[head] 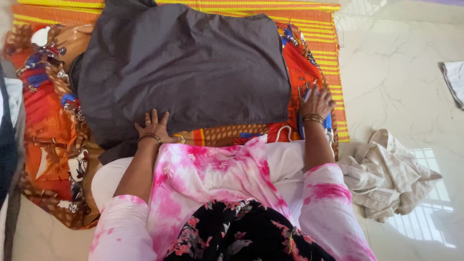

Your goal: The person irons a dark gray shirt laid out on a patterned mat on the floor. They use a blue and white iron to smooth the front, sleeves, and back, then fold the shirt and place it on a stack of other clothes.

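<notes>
1. In the upper middle of the frame a large dark grey cloth garment (188, 67) lies spread flat; no label or printed sign shows on it.
2. Under it lies a bright orange and red patterned cloth (48, 125) with brown figures, which reaches from the left side of the frame to the right of centre.
3. Below both is an orange mat with yellow stripes (328, 53), visible along the top edge and down the right side of the pile.
4. The left hand (153, 126), at the lower left of centre, rests flat on the near edge of the dark grey garment. Its fingers are spread and open, palm down, and it grips nothing. A bangle sits on the wrist.
5. The right hand (316, 102), at the right of centre, lies over a blue and white object (328, 123) just beside the right edge of the garment. The fingers curve down over it, but I cannot tell if they close around it. Golden bangles are on this wrist.
6. A thin white cord (285, 131) curls on the patterned cloth, near the right hand.
7. Both forearms come from pink and white tie-dye sleeves in the lower part of the frame.
8. At the lower right, a crumpled cream striped cloth (386, 174) lies on the pale marble floor (396, 72), well apart from the garment.
</notes>
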